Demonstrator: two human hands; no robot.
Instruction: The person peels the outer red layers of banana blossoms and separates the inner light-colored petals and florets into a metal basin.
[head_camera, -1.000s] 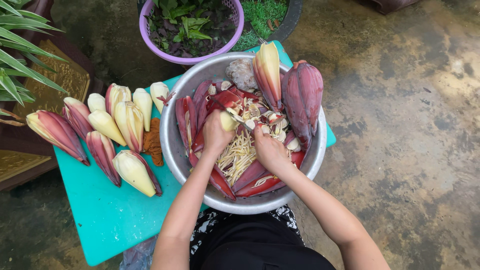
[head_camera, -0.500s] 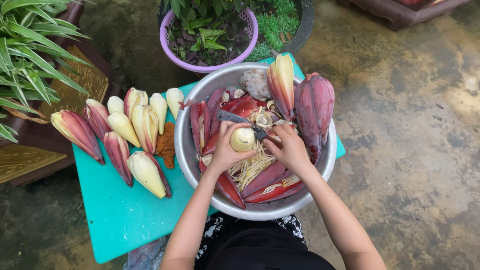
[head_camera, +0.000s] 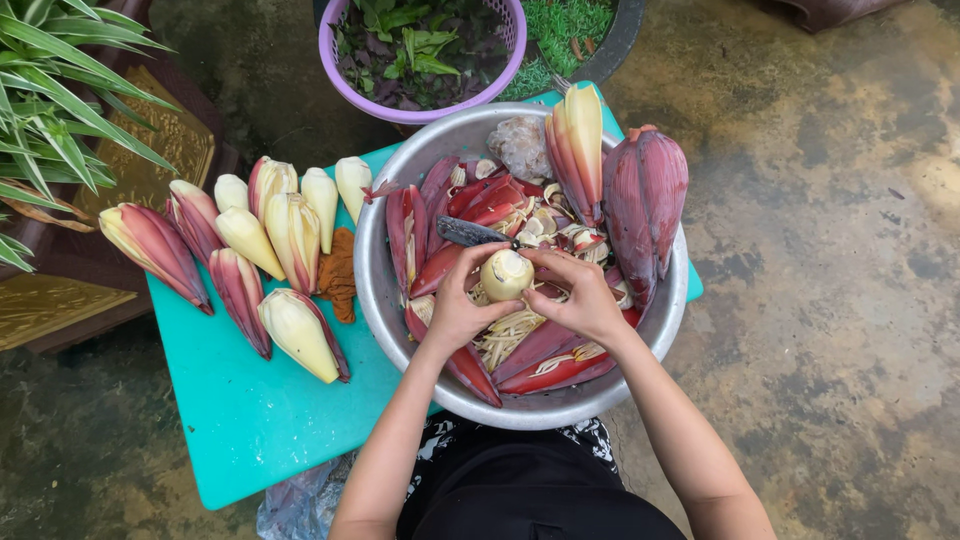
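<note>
Teal tabletop (head_camera: 230, 420) first, and just left of the big steel basin (head_camera: 375, 290) lies a row of trimmed banana blossoms (head_camera: 262, 262), pale yellow and maroon, with an orange-brown scrap among them. Over the basin now: the left hand (head_camera: 457, 312) is curled around the peeled blossom heart (head_camera: 506, 273), thumb and fingers cupping its lower side, holding it above the heap of red bracts (head_camera: 470, 215) and pale shreds inside the basin. A dark knife blade (head_camera: 470, 233) pokes out just behind that heart, pointing toward the basin's left wall. The right hand (head_camera: 583, 295) is closed in tight against the heart's right side, fingers pinched at the cut face; its grip on the knife handle cannot be made out. That heart looks light, firm, layered, probably slick with sap, so a cupped hold round its body seems safest. Against the basin's right rim leans a whole maroon blossom (head_camera: 645, 205); behind the basin sits a purple basket of greens (head_camera: 345, 85).
</note>
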